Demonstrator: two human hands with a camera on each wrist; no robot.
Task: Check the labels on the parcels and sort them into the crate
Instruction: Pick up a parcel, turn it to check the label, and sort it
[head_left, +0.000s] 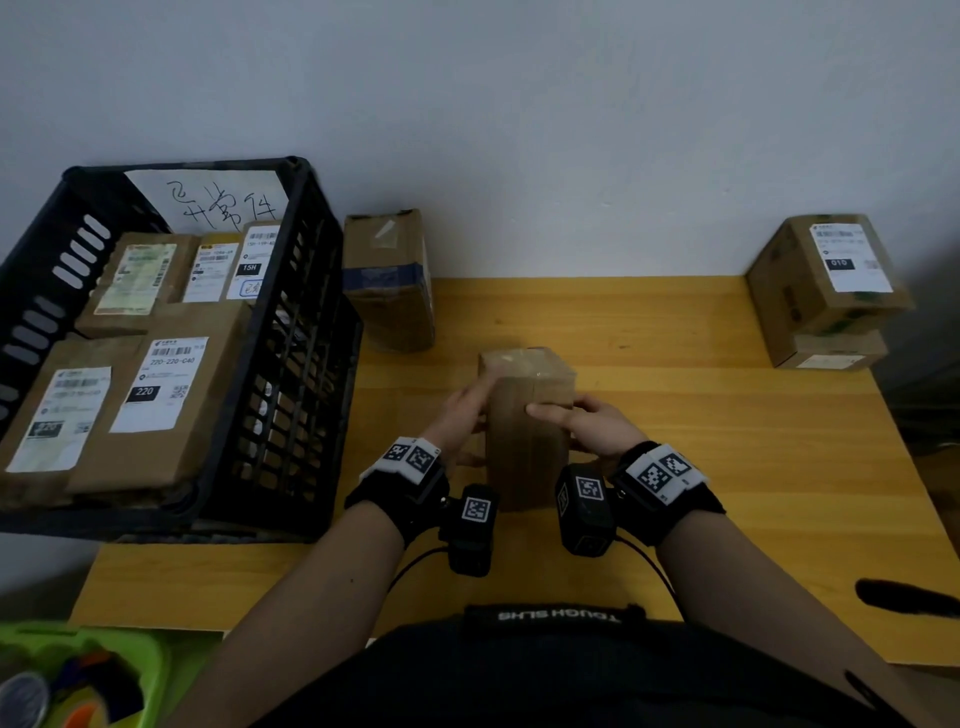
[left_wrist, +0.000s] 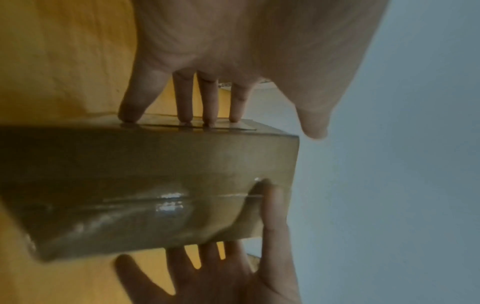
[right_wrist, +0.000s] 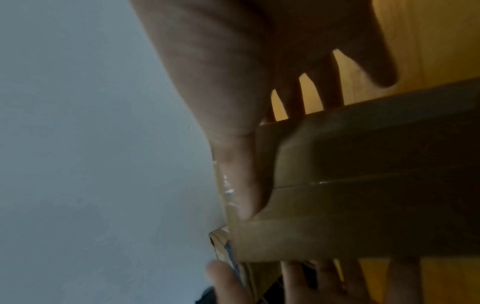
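A plain brown parcel (head_left: 524, 415) stands tall on end at the middle of the yellow table (head_left: 701, 493), between my two hands. No label shows on the faces I see, only clear tape. My left hand (head_left: 462, 415) presses its left side with straight fingers (left_wrist: 210, 102), thumb clear of the parcel (left_wrist: 155, 174). My right hand (head_left: 587, 426) grips the right side, its thumb (right_wrist: 244, 185) laid across the near face of the parcel (right_wrist: 363, 205) and its fingers behind. The black crate (head_left: 291, 364) at the left holds several labelled parcels.
A parcel with blue tape (head_left: 389, 280) stands against the wall beside the crate. Two stacked parcels (head_left: 826, 275), the upper one labelled, sit at the table's far right corner. A green bin (head_left: 78, 675) is at the lower left, off the table.
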